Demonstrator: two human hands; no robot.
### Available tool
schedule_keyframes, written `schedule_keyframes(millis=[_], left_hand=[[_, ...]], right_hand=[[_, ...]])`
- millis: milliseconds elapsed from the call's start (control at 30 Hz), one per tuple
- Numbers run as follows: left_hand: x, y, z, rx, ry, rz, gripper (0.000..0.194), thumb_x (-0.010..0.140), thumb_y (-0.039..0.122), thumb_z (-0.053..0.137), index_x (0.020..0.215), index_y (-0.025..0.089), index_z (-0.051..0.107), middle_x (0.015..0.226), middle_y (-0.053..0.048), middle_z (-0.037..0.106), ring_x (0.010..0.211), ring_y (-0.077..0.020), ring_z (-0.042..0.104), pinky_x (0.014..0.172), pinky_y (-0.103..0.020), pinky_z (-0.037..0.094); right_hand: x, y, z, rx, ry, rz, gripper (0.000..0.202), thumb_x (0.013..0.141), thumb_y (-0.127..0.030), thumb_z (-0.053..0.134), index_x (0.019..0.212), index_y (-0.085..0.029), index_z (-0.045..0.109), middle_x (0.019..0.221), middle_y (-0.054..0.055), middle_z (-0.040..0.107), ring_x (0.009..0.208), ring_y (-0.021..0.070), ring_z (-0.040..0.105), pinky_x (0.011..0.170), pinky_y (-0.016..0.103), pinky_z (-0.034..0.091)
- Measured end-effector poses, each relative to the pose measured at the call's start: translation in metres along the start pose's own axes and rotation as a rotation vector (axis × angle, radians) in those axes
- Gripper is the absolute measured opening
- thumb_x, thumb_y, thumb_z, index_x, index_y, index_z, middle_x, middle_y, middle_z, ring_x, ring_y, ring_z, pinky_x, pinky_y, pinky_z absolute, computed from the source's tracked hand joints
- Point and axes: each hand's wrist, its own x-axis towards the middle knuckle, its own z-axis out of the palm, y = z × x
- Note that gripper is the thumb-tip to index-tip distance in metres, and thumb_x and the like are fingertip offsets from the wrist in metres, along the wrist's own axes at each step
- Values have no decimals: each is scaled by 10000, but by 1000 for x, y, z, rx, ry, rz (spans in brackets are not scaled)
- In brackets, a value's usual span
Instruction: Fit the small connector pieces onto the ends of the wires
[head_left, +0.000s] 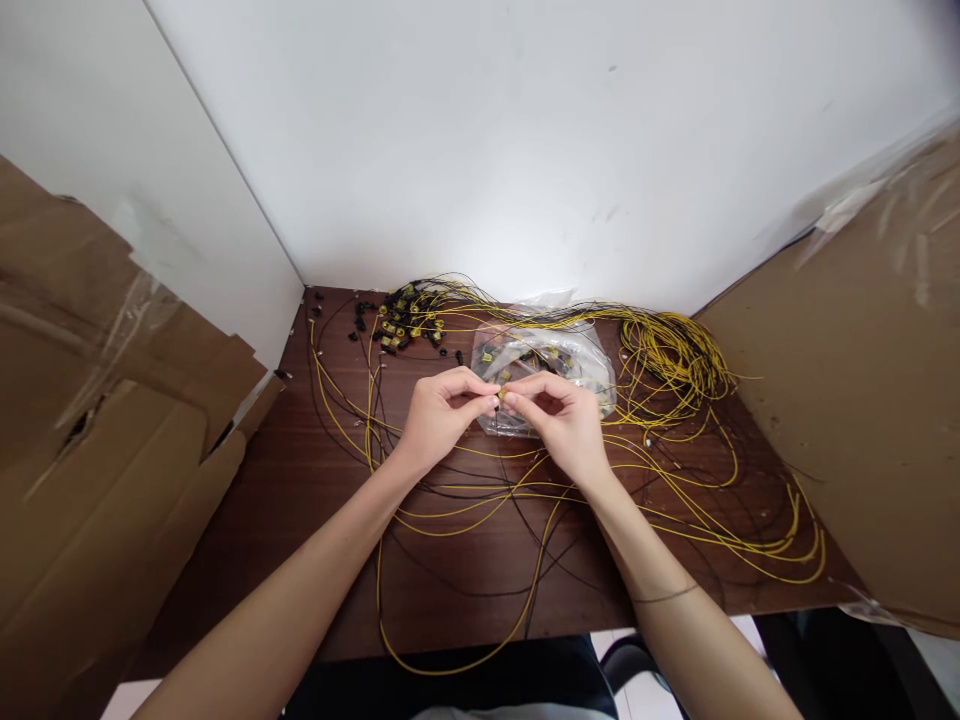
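Observation:
Over the middle of the table, my left hand [444, 415] and my right hand [561, 415] meet at the fingertips. Both pinch a small yellowish connector [503, 394], mostly covered by the fingers. A thin dark wire hangs down just below it. Directly behind the hands lies a clear plastic bag [596, 365] with small yellow and black parts inside. Loose yellow wires [457, 532] and black wires run across the table beneath both wrists.
A pile of yellow and black connectors [409, 315] sits at the back left, with small black pieces around it. Coiled yellow wire [667, 360] lies at the back right. Cardboard sheets [847, 400] flank the brown table [277, 560], and a white wall [480, 150] stands behind.

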Motion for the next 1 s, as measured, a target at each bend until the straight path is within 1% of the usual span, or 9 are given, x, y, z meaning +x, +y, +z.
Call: schedule_keyframes(millis=[233,367,500,600,700,800,900,1000], left_hand=[[-1,2,2,16,17,10,52,647,146,703,698,144,707,686,-20,636,621,-118,606,603,-248,519],[-1,2,4,-37,12,-51,88,655,173,700,732,132,689,715,-27,653,647,-131,625,648,-270,541],[-1,0,6,-66,1,-100,145,673,175,682,811,127,678,763,-39,671,689,-133,634,698,-280,543],[0,0,5,-46,0,-78,167,687,174,666,847,132,687,778,-38,654,699,-128,627,695,-270,535],[0,0,3,-10,6,-50,159,699,179,650,845,140,696,772,-33,632,660,-119,616,652,-257,522],[1,0,2,-12,30,-65,153,706,183,640,842,135,689,760,-33,640,628,-117,612,639,-259,516],[3,1,1,-11,64,-78,143,713,194,635,835,134,681,721,-25,648,606,-114,598,630,-257,512],[3,2,1,14,101,-90,136,715,209,641,826,140,679,742,-26,661,589,-107,589,613,-246,511]], right_hand=[[0,0,2,65,6,73,149,756,-306,657,805,-166,667,764,41,662,653,143,609,640,293,517],[0,0,4,92,14,112,181,756,-332,653,835,-170,640,779,43,666,689,154,628,683,306,536],[0,0,5,102,4,99,153,775,-310,632,847,-177,613,799,33,651,721,143,619,705,292,529],[1,0,4,87,21,73,135,790,-291,611,871,-183,611,819,30,641,750,139,611,721,286,516],[2,0,0,-8,77,41,127,807,-280,583,891,-191,616,828,28,644,761,145,605,710,284,502],[4,0,-6,-184,129,-2,116,821,-252,548,884,-186,620,858,35,652,735,149,596,678,286,485],[5,2,-10,-390,93,-64,114,818,-200,527,857,-184,633,872,46,650,753,166,588,712,315,475],[4,6,-11,-535,20,-133,134,811,-162,517,831,-185,648,926,72,637,883,205,579,823,371,454]])
